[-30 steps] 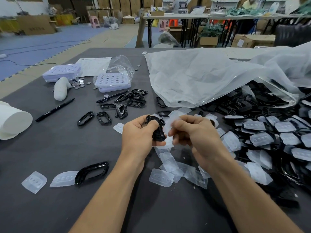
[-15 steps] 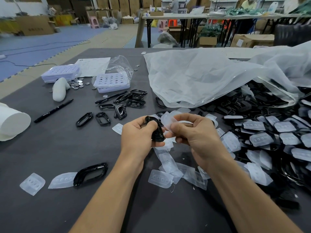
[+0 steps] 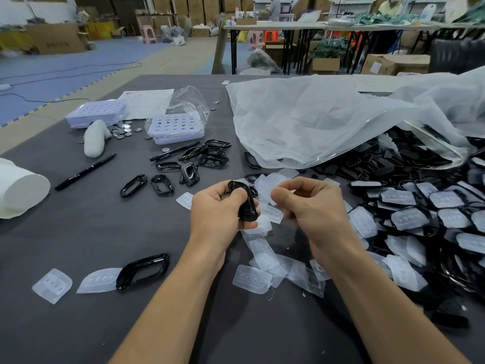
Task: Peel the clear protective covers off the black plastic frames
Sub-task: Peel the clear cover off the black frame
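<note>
I see my left hand (image 3: 219,208) curled around an oval black plastic frame (image 3: 247,206), upright above the grey table (image 3: 86,232). My right hand (image 3: 313,208), fingers bent, pinches a clear plastic cover (image 3: 264,189) just beside the frame.

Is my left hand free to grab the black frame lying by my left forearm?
Probably not yet: the left hand is gripping another frame, though nothing blocks the way to the lying frame.

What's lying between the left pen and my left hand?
Two black frames lie side by side on the table, between the pen and the left hand; the head view shows it.
</note>
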